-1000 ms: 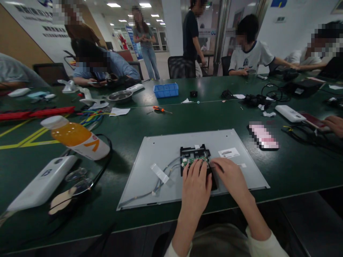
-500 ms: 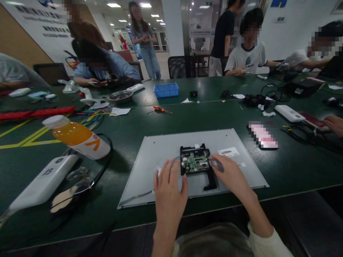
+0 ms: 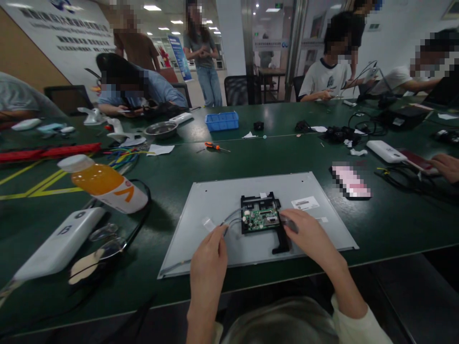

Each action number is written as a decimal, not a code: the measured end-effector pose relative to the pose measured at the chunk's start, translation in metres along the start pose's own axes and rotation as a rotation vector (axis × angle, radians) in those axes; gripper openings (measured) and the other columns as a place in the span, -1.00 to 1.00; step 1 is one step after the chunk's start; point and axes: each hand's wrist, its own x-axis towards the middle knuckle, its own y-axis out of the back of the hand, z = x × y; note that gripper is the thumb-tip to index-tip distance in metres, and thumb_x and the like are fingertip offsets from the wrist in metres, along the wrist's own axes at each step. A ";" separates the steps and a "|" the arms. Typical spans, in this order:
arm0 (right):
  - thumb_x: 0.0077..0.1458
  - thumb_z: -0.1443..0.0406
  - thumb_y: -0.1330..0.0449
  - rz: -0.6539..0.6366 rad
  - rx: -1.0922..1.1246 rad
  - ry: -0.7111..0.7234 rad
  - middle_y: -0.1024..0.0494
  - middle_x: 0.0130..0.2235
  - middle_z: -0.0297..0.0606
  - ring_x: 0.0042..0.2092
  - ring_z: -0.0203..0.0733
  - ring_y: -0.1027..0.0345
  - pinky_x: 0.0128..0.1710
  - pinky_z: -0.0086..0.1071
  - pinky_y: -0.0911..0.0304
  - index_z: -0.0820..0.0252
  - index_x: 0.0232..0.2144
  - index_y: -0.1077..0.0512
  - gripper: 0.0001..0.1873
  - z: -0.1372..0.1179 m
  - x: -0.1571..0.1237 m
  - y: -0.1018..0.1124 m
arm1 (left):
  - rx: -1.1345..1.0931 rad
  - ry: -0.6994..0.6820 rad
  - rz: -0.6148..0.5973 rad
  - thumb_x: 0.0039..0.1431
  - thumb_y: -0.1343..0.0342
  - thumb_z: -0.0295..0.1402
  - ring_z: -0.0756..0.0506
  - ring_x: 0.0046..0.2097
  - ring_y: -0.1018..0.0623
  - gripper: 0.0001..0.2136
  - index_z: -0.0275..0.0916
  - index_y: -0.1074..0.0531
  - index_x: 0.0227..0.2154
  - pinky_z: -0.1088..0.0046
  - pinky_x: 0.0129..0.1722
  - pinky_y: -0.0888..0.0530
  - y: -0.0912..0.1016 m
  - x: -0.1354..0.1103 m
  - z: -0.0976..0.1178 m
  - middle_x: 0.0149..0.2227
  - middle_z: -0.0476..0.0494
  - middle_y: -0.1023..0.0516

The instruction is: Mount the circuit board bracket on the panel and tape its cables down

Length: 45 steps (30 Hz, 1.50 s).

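A grey flat panel lies on the green table in front of me. On it rests a black plastic bracket carrying a green circuit board. My left hand is left of the board, fingers closed round a thin grey cable that runs to the board's left side. At the board's right edge is my right hand, its fingers closed on a dark, rounded thing; the fingers partly hide it and I cannot make out its kind. A white label is stuck on the panel.
To the left stand an orange drink bottle and a white power bank, with glasses beside it. Farther back are an orange-handled screwdriver and a blue basket. A phone lies right; several people are around the table.
My left hand has drawn back left and down from the board, its spread fingers now closed on the cable. My right hand has hardly moved. People in the background have shifted.
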 end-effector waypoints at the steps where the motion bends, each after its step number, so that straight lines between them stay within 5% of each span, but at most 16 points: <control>1: 0.09 0.42 -0.09 0.004 -0.012 -0.002 -0.51 0.00 -0.18 0.03 -0.10 -0.36 0.06 -0.20 -0.26 0.18 -0.03 -0.42 -0.63 -0.001 0.001 -0.001 | -0.006 -0.002 0.006 0.22 0.14 -0.42 -0.15 -0.13 -0.60 -0.68 -0.22 -0.46 -0.09 0.34 -0.14 -0.52 0.000 0.000 -0.001 -0.13 -0.18 -0.60; 8: 0.20 0.43 0.02 0.069 -0.185 -0.001 -0.57 -0.14 -0.16 -0.10 -0.07 -0.43 -0.10 -0.21 -0.32 0.15 -0.14 -0.47 -0.69 -0.001 0.000 -0.006 | -0.014 -0.015 0.056 0.22 0.13 -0.43 -0.15 -0.14 -0.61 -0.69 -0.23 -0.48 -0.11 0.34 -0.12 -0.51 0.006 0.004 -0.008 -0.13 -0.16 -0.61; 16: 0.22 0.32 0.03 0.472 -0.337 -0.108 -0.54 -0.04 -0.12 0.01 -0.04 -0.38 0.06 -0.11 -0.25 0.19 -0.11 -0.49 -0.67 0.056 -0.018 0.046 | 0.054 -0.069 0.452 0.26 0.11 -0.45 -0.11 0.09 -0.47 -0.73 -0.23 -0.49 -0.14 0.30 0.11 -0.36 0.051 0.025 -0.037 0.02 -0.15 -0.52; 24: 0.14 0.38 0.07 0.389 -0.546 -0.226 -0.43 0.07 0.08 0.15 0.08 -0.22 0.15 0.04 -0.14 0.35 -0.05 -0.44 -0.59 0.114 -0.045 0.046 | 0.375 0.044 0.199 0.24 0.10 -0.41 -0.30 0.16 -0.38 -0.76 -0.26 -0.47 -0.20 -0.11 0.17 -0.16 0.040 0.022 -0.064 0.02 -0.29 -0.50; 28: 0.15 0.34 0.05 0.382 -0.441 -0.197 -0.39 0.11 0.03 0.19 0.06 -0.18 0.16 0.05 -0.13 0.29 0.03 -0.39 -0.57 0.100 -0.040 0.044 | 0.305 0.023 0.198 0.26 0.10 -0.39 -0.27 0.16 -0.38 -0.74 -0.25 -0.44 -0.11 -0.03 0.15 -0.22 0.031 0.019 -0.044 0.06 -0.29 -0.47; 37: 0.18 0.30 -0.03 0.062 -0.102 0.128 -0.42 0.11 -0.11 0.16 -0.05 -0.24 0.18 -0.05 -0.14 0.15 0.06 -0.39 -0.60 0.012 0.041 0.030 | -0.067 -0.319 -0.010 0.27 0.05 -0.38 -0.18 0.21 -0.33 -0.72 -0.21 -0.35 0.01 0.09 0.19 -0.26 -0.013 0.016 0.065 0.11 -0.20 -0.43; 45: 0.16 0.37 -0.10 -0.183 -0.218 0.256 -0.54 -0.04 -0.13 0.04 -0.12 -0.36 0.05 -0.26 -0.23 0.21 -0.09 -0.49 -0.72 -0.009 0.101 0.005 | -0.025 -0.320 -0.107 0.24 0.02 -0.41 -0.20 0.23 -0.29 -0.71 -0.19 -0.34 0.02 -0.02 0.20 -0.20 -0.030 0.008 0.073 0.11 -0.20 -0.41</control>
